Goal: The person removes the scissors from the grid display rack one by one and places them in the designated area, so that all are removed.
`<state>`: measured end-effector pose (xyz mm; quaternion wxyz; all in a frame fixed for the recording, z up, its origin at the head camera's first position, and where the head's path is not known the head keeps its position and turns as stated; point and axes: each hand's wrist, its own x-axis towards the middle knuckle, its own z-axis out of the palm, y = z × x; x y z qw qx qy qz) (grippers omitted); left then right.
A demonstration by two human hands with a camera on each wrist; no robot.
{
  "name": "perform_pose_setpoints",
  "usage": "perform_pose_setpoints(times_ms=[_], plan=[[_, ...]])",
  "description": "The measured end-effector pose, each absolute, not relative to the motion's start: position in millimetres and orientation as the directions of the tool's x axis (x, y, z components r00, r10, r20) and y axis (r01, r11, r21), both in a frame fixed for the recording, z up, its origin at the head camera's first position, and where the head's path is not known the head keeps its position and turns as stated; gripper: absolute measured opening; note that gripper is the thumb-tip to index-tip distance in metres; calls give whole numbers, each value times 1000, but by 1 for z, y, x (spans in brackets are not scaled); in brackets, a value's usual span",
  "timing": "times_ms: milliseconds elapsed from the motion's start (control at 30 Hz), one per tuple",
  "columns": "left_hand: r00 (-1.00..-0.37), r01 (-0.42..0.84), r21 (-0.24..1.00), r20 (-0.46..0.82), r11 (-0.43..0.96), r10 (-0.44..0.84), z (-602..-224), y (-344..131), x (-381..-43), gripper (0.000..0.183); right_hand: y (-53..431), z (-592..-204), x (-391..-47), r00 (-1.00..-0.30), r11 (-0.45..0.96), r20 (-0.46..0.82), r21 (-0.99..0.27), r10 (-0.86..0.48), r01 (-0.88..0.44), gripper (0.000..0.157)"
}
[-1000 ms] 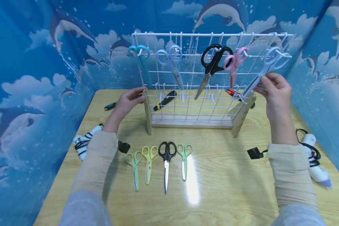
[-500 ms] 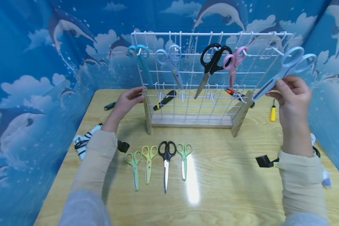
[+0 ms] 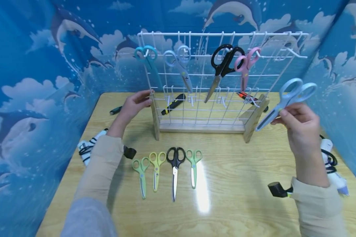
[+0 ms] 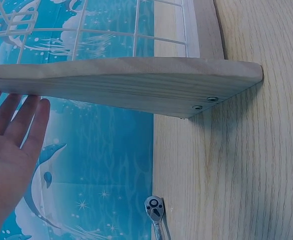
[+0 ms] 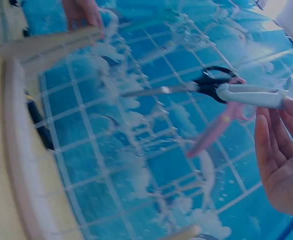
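The largest item, a blue dolphin-print backdrop (image 3: 32,82), stands behind a wood-grain table (image 3: 231,197). On the table, a white wire rack (image 3: 201,128) stands upright between two wooden side pieces. At its left side piece, the person's left hand (image 3: 133,104) rests straight fingers against the wood, gripping nothing. Out to the right, the right hand (image 3: 304,131) pinches the pale blue scissors (image 3: 271,118) between thumb and fingers near the pivot; I find them in the air, apart from the rack, rings up and tip slanting down to the left. Hanging on the rack's upper hooks, from the left: teal scissors (image 3: 152,69), a second pale blue pair (image 3: 185,77), large black scissors (image 3: 223,67) and pink scissors (image 3: 245,76). Lying in a row before the rack: green scissors (image 3: 142,181), yellow scissors (image 3: 156,176), black-handled scissors (image 3: 174,177) and another green pair (image 3: 193,171). Behind the wires I note a black-and-yellow tool (image 3: 174,104).
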<state>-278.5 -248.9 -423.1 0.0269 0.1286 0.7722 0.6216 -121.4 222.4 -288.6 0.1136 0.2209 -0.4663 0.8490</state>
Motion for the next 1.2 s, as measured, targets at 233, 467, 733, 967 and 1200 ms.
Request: perform_pose_setpoints(times_ms=[233,467,733,967,1200], plan=[[-976,131,963,84,235,201,-378,-227,-241,46,234,-378,-136,-901,-323,360,-905,-240,-275,15],[-981,116,948,62,297,185,-331,-205,-202,44,230,-476,-134,-956,46,8,-999,-292,-23,27],[-973,151,962,104,229,207,-375,-227,-239,44,170,-443,-89,-897,200,-318,-943,-307,266,30],[-971,151,964,103,218,216,-364,-221,-231,43,157,-459,-84,-856,269,-447,-885,-259,380,29],[-980,132,952,83,277,183,-333,-205,-205,44,150,-457,-85,-854,325,-451,-874,-259,363,22]])
